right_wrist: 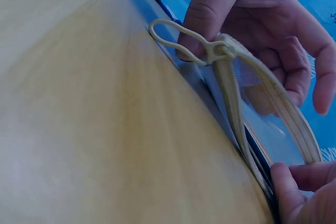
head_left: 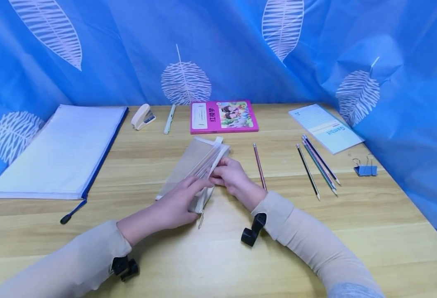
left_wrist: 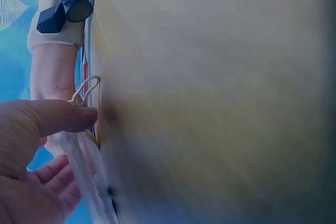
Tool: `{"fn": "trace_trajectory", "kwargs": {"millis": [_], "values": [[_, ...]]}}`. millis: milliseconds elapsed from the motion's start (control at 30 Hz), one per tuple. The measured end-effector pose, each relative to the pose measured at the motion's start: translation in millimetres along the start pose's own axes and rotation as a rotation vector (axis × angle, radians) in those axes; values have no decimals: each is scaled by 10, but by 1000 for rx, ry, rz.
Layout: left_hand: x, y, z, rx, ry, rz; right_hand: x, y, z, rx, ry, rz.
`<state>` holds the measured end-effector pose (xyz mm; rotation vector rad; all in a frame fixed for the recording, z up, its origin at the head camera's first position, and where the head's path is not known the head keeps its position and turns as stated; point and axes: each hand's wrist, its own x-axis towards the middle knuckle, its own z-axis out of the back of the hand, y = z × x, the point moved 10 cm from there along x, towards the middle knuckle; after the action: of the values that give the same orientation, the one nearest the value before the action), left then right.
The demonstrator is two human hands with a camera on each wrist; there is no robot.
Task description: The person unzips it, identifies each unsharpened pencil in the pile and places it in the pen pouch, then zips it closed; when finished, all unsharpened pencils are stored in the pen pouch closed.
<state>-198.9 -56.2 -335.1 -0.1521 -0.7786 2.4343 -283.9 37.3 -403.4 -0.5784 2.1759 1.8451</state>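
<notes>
A translucent zip pencil pouch (head_left: 185, 161) with beige edging lies slanted on the table, several pencils (head_left: 202, 162) showing through it. My left hand (head_left: 177, 200) holds its near end, thumb on one side and fingers over the other. With thumb and fingers my right hand (head_left: 233, 176) pinches the zip edge farther along. In the right wrist view the two zipper tapes (right_wrist: 275, 90) spread apart below the zip's end, and the looped zipper pull (right_wrist: 218, 52) hangs beside my left thumb. A single reddish pencil (head_left: 259, 165) lies right of the pouch.
A large white zip folder (head_left: 58, 149) lies at left. Along the back are a stapler (head_left: 142, 118), a pale green pen (head_left: 170, 119) and a pink book (head_left: 223, 117). At right lie a notebook (head_left: 326, 127), several pencils (head_left: 318, 163) and a blue binder clip (head_left: 366, 170).
</notes>
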Motion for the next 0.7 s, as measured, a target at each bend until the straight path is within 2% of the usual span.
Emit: {"fn": "trace_trajectory", "kwargs": {"millis": [100, 167, 267, 400, 567, 700], "values": [[10, 17, 57, -63, -50, -29, 2, 4, 21, 8, -6, -4], [10, 63, 106, -142, -85, -16, 2, 2, 33, 17, -5, -5], [1, 175, 173, -257, -134, 40, -15, 4, 62, 22, -4, -3], [-18, 315, 254, -329, -191, 115, -107, 66, 134, 10, -4, 14], [-16, 428, 355, -399, -256, 167, -303, 268, 138, -17, 53, 110], [8, 440, 405, -449, -284, 165, -463, 410, -2, -145, 164, 234]]}}
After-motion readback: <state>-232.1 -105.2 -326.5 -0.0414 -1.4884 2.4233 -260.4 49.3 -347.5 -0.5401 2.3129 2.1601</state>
